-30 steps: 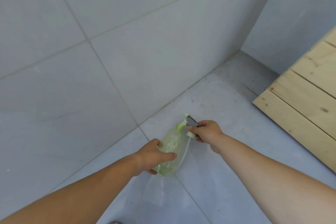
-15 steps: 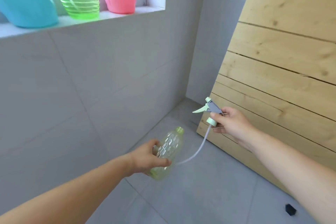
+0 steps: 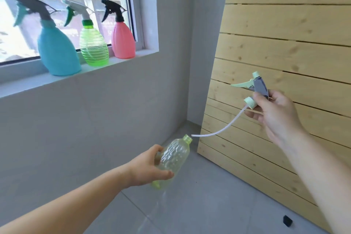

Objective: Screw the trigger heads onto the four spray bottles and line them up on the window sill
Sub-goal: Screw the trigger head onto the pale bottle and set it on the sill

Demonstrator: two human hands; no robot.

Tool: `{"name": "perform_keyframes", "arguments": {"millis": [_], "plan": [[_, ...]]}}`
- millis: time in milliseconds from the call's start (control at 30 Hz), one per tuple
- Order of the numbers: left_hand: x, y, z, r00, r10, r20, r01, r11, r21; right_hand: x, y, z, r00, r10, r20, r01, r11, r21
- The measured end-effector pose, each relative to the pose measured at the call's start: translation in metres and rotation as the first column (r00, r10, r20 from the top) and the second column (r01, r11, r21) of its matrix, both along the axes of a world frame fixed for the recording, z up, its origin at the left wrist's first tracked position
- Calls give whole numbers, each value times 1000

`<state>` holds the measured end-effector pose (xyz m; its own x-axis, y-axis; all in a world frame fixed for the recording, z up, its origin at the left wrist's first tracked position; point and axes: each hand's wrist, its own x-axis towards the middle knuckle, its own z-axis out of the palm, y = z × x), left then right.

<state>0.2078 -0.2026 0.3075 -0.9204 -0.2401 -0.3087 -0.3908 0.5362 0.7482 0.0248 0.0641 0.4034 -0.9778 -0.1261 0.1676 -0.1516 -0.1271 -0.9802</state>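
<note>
Left hand (image 3: 147,168) has its grip around the pale green bottle (image 3: 173,159) low in frame; right hand (image 3: 275,114) pinches the trigger head (image 3: 255,89), tube tip just beside the neck.

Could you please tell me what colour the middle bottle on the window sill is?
Translucent bright green bottle, ribbed, seen in the head view.
</note>
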Motion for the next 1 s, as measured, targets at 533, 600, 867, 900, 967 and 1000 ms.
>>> {"name": "perform_keyframes", "arguments": {"millis": [533,600,867,900,967,1000], "plan": [[-3,23,9,988,-132,-86,138,988,75,30,-39,-40,892,378,247,-391,920,7],[-3,24,8,989,-112,-100,125,984,126,36,-49,-48,885,394,249,-420,905,61],[4,22,6,990,-75,-117,94,982,165,37,-60,-55,886,388,255,-428,895,123],[5,22,6,990,-74,-118,92,983,161,38,-61,-56,883,392,258,-433,892,127],[7,21,6,990,-74,-117,92,984,153,39,-63,-58,878,397,267,-439,891,118],[7,20,6,990,-74,-116,91,985,149,40,-63,-59,876,399,272,-440,892,108]]}}
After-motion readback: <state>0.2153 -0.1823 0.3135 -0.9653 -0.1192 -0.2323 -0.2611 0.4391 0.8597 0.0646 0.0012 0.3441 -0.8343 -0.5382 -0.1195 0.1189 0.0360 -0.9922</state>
